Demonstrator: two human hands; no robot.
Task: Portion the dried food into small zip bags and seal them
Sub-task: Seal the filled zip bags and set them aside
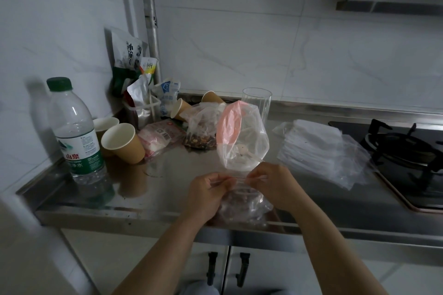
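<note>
Leftmost, a water bottle (76,132) stands on the steel counter (167,189), with tan paper cups (122,142) just beside it and snack packets (129,60) leaning in the corner behind. Nearer the front edge, the left hand (207,195) and right hand (275,185) each pinch the top strip of a small zip bag (244,208) resting on the counter; its dim contents look like dried food. Behind stands an open clear bag (242,136). Rightward lies a stack of empty bags (314,148), then the gas stove (405,151).
</note>
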